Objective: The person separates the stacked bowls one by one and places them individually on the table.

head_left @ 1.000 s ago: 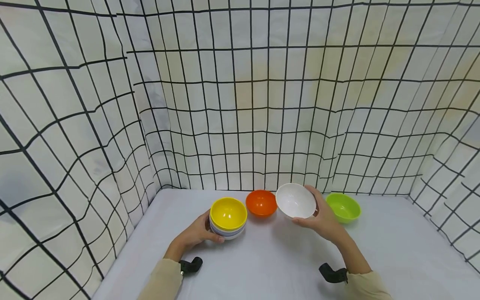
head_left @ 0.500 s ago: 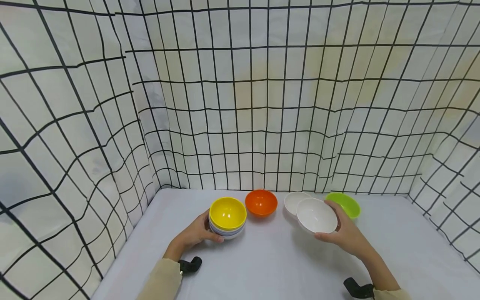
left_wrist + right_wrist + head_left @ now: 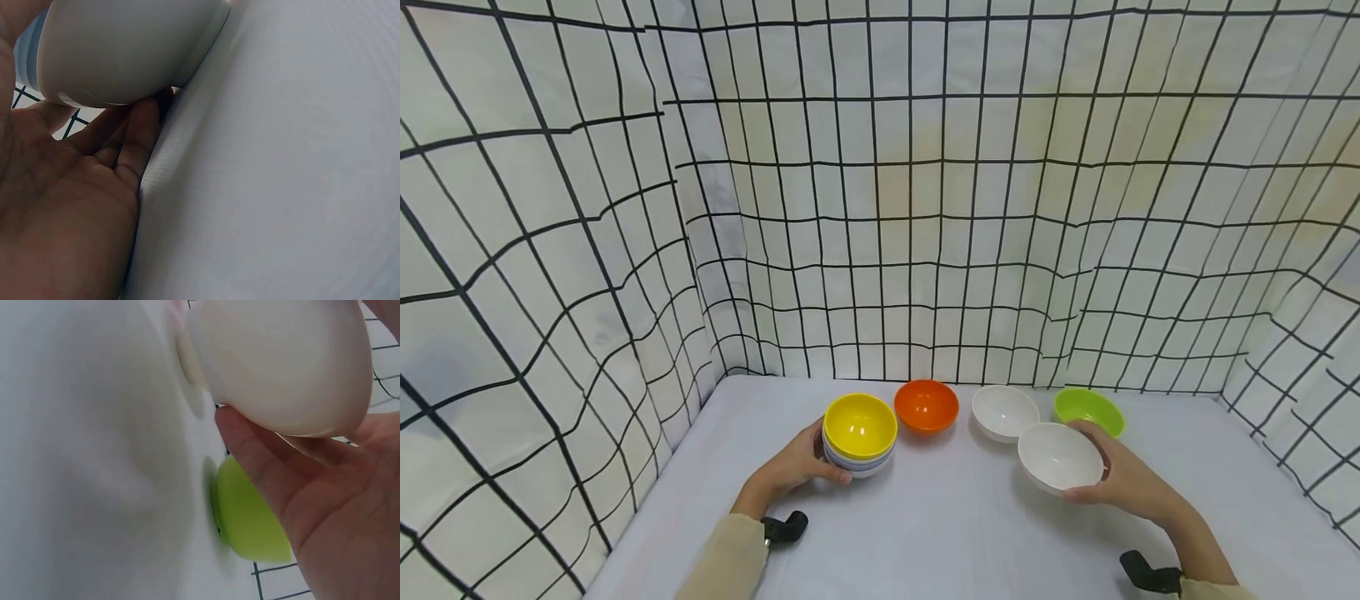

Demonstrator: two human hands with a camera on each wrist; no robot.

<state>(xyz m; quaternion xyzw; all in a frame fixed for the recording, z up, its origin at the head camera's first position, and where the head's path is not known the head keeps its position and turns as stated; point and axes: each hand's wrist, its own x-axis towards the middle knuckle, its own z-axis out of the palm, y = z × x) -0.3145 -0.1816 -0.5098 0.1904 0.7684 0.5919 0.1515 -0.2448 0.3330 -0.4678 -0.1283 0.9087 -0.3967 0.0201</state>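
Left hand (image 3: 796, 465) and right hand (image 3: 1112, 473) of mine reach forward out of beige sleeves (image 3: 730, 554), a small black device (image 3: 786, 527) at each wrist. With the right one I grip a white bowl (image 3: 1056, 457) from its right side, thumb on the near side and fingers toward the far side; its mouth faces up, and I cannot tell whether its foot touches the white surface (image 3: 955, 533). With the left one I clasp a stack (image 3: 861, 437) of bowls by its left side, my thumb lying along the near side: a yellow bowl (image 3: 861, 423) sits on top, nested in pale bowls (image 3: 876, 463) whose number I can't make out. Beyond, along the back of the surface, more bowls stand upright: an orange bowl (image 3: 927, 407) just behind and to the right of the stack, a second white bowl (image 3: 1002, 412) behind the one I'm holding, and a lime-green bowl (image 3: 1086, 407) partly hidden behind my right fingers. Farthest off, pale walls (image 3: 957, 190) marked with a black grid rise at the back and on both sides.
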